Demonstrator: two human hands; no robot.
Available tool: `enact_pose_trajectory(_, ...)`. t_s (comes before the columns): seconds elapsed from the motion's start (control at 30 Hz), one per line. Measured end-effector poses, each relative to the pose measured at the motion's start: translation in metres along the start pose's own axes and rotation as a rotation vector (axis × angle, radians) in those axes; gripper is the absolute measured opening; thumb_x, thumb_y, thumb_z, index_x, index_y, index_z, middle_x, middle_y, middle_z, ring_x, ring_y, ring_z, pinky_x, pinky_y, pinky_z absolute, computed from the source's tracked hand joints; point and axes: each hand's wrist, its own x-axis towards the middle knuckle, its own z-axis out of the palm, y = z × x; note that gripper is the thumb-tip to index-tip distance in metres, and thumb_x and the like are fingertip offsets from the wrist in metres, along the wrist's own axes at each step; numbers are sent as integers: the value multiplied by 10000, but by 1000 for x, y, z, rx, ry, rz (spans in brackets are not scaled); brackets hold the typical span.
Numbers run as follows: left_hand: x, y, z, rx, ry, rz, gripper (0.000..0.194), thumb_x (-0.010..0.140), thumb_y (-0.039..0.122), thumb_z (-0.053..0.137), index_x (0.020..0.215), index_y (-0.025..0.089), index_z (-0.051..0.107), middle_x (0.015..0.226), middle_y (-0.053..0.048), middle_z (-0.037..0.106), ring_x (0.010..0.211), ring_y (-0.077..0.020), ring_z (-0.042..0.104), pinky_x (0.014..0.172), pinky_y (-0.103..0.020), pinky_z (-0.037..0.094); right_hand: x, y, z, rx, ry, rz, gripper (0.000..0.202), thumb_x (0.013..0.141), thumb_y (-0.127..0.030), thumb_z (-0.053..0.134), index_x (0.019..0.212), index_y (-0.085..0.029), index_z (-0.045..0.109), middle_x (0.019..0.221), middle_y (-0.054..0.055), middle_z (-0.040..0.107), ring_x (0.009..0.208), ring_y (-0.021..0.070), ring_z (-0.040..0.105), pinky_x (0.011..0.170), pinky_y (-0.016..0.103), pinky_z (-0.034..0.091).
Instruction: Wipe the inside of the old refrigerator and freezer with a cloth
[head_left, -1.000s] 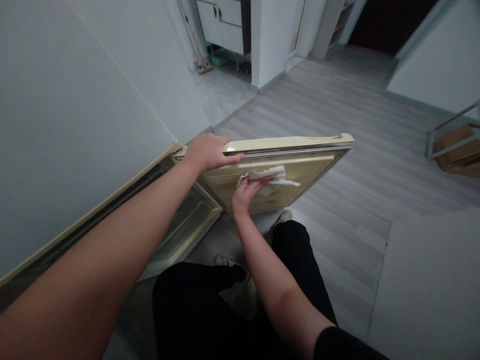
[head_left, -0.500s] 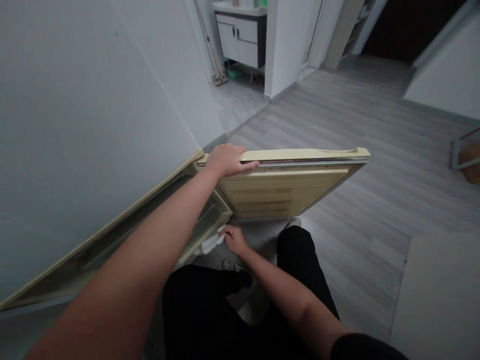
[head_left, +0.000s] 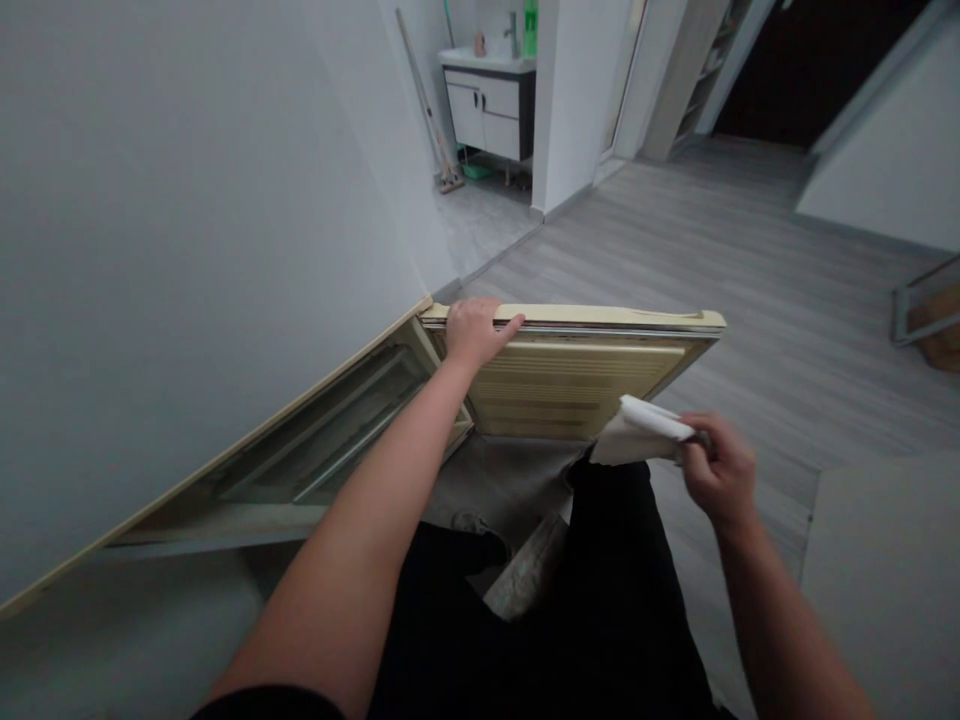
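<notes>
My left hand (head_left: 480,328) grips the top edge of a cream refrigerator door (head_left: 592,370) near its hinge side, fingers over the top and thumb along the inner side. The door stands swung out from the low refrigerator cabinet (head_left: 330,440), whose inside is partly covered by my left forearm. On the right, my right hand (head_left: 718,465) is closed around a folded white paper towel (head_left: 641,432). The towel hangs above my right knee, in front of the door's lower corner in this view, and it looks apart from the door.
A white wall (head_left: 225,200) runs along the left side. Behind the door are grey plank flooring (head_left: 750,250), a washbasin cabinet (head_left: 487,110) and a leaning mop (head_left: 427,105). A pale panel (head_left: 885,560) is at the lower right, and a framed object (head_left: 930,310) stands at the right edge.
My right hand has moved up and to the right, carrying the white paper towel from beside the cabinet's lower opening. My left hand keeps its hold on the door; the view has shifted slightly.
</notes>
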Motion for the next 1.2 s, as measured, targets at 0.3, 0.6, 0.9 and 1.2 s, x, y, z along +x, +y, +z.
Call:
enact_pose_trajectory(0.3, -236, 35, 56, -560, 12, -195, 577, 966, 469, 428, 1458, 169, 388, 1548, -149, 422, 1447, -236, 371, 1176, -446, 326, -10, 61, -23, -116, 114, 357, 692, 852, -628, 559, 1358, -156, 567, 1301, 166, 612, 1156, 291, 599, 988, 446, 472)
enact_pose_trajectory(0.6, -457, 62, 32, -606, -721, -307, 327, 925, 446, 522, 1172, 280, 656, 1117, -38, 723, 1044, -222, 653, 947, -353, 464, 23, 78, -25, 166, 158, 428, 629, 880, -623, 499, 1288, -157, 614, 1222, 145, 666, 1091, 257, 641, 951, 414, 497)
enact_pose_trajectory(0.9, -461, 97, 48, -634, -802, -319, 174, 885, 325, 542, 965, 239, 670, 1034, -44, 721, 985, -210, 653, 854, -312, 453, 39, 43, -21, -103, 45, 435, 591, 795, -599, 636, 1258, -233, 641, 1165, 95, 690, 1057, 274, 644, 933, 405, 480)
enact_pose_trajectory(1.2, -504, 142, 65, -726, -928, -165, 142, 861, 294, 560, 938, 232, 662, 984, -48, 705, 966, -219, 645, 852, -333, 469, -35, -7, -38, 0, -25, 432, 521, 814, -564, 660, 1193, -207, 658, 1059, 69, 688, 916, 206, 644, 779, 300, 483)
